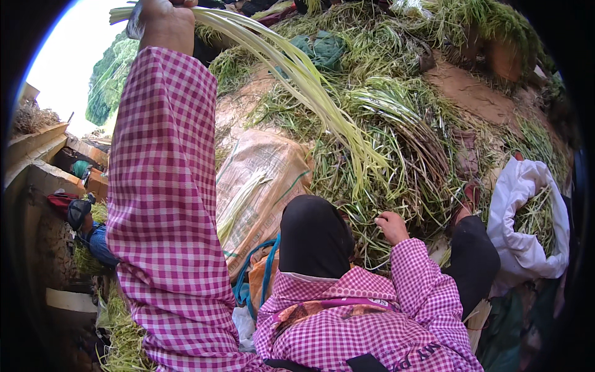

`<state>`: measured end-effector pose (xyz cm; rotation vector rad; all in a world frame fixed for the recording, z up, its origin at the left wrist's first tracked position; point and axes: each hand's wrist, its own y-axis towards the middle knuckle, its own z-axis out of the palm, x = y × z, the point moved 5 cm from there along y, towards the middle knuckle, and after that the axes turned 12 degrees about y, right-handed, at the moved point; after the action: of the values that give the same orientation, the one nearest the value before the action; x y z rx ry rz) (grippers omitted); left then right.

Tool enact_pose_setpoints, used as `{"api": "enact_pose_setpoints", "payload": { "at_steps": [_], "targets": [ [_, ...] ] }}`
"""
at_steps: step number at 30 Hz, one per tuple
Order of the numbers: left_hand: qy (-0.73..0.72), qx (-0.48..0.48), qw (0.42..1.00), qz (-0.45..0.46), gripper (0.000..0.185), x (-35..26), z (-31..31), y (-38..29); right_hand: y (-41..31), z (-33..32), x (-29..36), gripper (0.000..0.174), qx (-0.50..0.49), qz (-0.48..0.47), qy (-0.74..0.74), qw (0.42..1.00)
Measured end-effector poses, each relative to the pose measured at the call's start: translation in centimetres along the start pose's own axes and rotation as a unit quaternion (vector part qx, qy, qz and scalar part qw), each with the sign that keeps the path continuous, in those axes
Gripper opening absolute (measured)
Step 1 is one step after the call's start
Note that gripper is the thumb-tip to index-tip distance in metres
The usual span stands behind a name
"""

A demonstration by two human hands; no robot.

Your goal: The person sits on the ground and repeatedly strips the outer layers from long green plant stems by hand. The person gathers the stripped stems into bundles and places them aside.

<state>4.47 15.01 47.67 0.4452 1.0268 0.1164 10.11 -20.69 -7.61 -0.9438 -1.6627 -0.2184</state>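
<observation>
My left hand (pixel 168 23) is raised at the upper left edge of the view, its fingertips cut off. It is shut on a bundle of long, pale yellow-green leafy stalks (pixel 297 69), whose thin ends droop down to the right. My right hand (pixel 393 228) is low, against a pile of loose cut leaves (pixel 372 186). Its fingers are curled, and whether they pinch a leaf is unclear. Left of the pile, a few pale trimmed stalks (pixel 244 202) lie on a flat woven plastic sack (pixel 265 162). A larger bunch of stalks with brown ends (pixel 413 125) rests on the pile.
At right stands a white woven sack (pixel 499 246) with its mouth rolled down, holding leaf scraps. My black-clad knees (pixel 316 232) rise before me. Blue straps (pixel 265 274) lie beside the sack. Another person (pixel 100 237) is at far left, near a low wall (pixel 46 176).
</observation>
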Motion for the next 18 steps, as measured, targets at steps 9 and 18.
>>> {"api": "enact_pose_setpoints", "payload": {
  "at_steps": [9,18],
  "targets": [
    [0.004,0.051,0.998,-0.045,0.02,10.9,6.6,-1.8,5.6,2.0,13.2,0.07,0.19,-0.051,0.181,0.964],
    [-0.022,0.013,0.996,-0.09,0.021,12.0,7.6,-5.2,13.6,-1.1,14.4,0.067,0.275,0.036,0.201,0.939]
  ]
}}
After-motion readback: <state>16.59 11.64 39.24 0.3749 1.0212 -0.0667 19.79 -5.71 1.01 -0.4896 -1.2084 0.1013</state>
